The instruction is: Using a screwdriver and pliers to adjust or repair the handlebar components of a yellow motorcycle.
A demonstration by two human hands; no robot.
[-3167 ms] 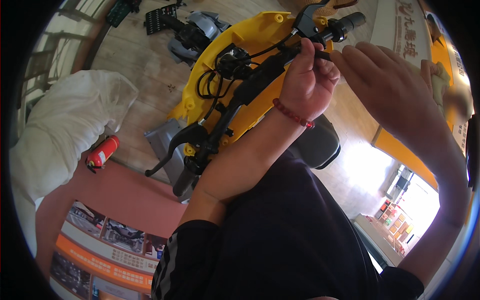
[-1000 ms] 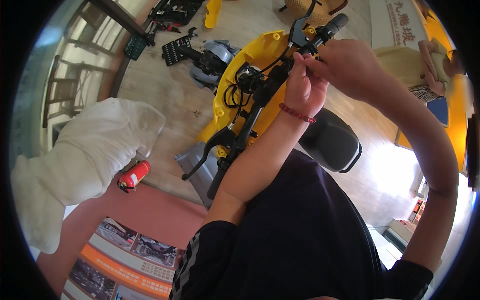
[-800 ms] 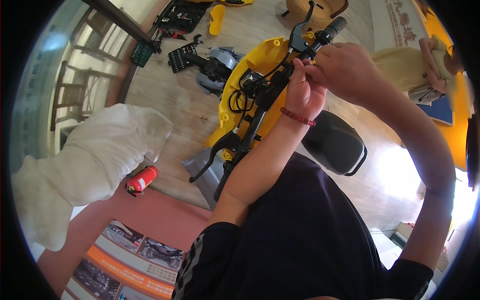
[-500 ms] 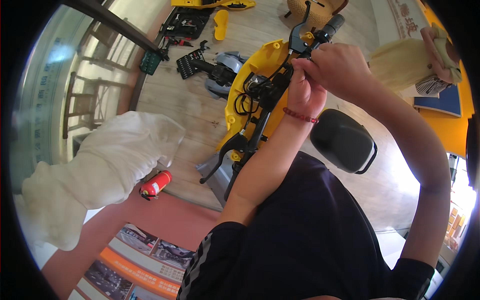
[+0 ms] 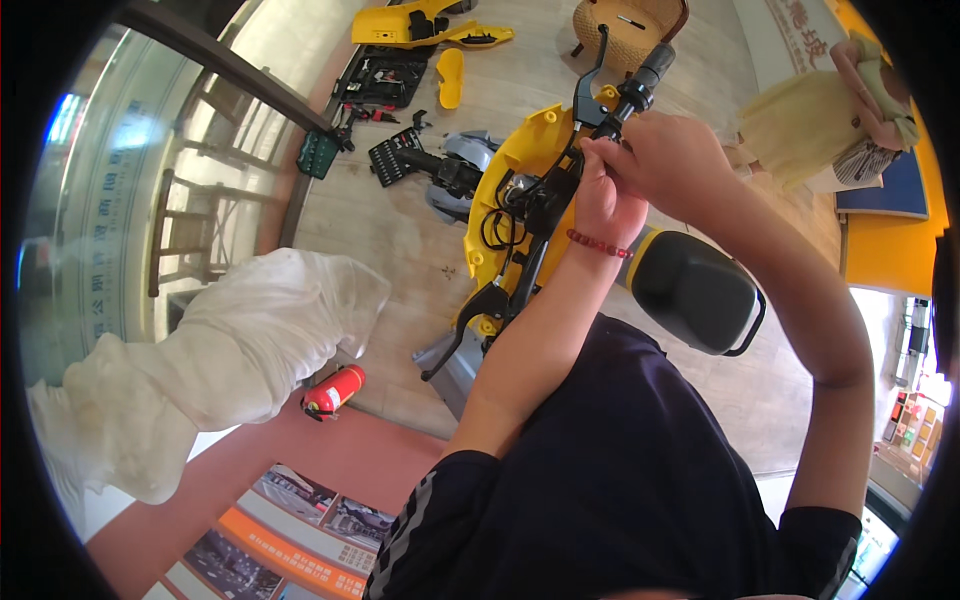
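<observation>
Both my hands are together over the handlebar point(image 5: 537, 250) of a yellow scooter, just inboard of its black right grip point(image 5: 655, 66). My left hand point(image 5: 610, 200), a red bead bracelet at the wrist, is raised with thumb and fingers pinched. Bent above and beside it, my right hand point(image 5: 678, 165) has its fingers closed at the left fingertips. Whatever they pinch is too small or hidden to name. The right brake lever point(image 5: 588, 85) rises beyond them, while the left brake lever point(image 5: 458, 330) is free. Cables and dark parts lie inside the opened yellow front cover point(image 5: 485, 225).
The black seat point(image 5: 695, 292) is right of my left forearm. Toolboxes point(image 5: 388, 80), yellow panels point(image 5: 450, 78) and a socket set point(image 5: 392, 160) lie on the floor beyond. A red fire extinguisher point(image 5: 335, 391) and a white-covered object point(image 5: 235, 340) are left. Another person point(image 5: 830, 120) is far right.
The whole view has shifted slightly, with floor objects lower and farther right in it. My hands stay together at the same part of the handlebar, fingers still closed.
</observation>
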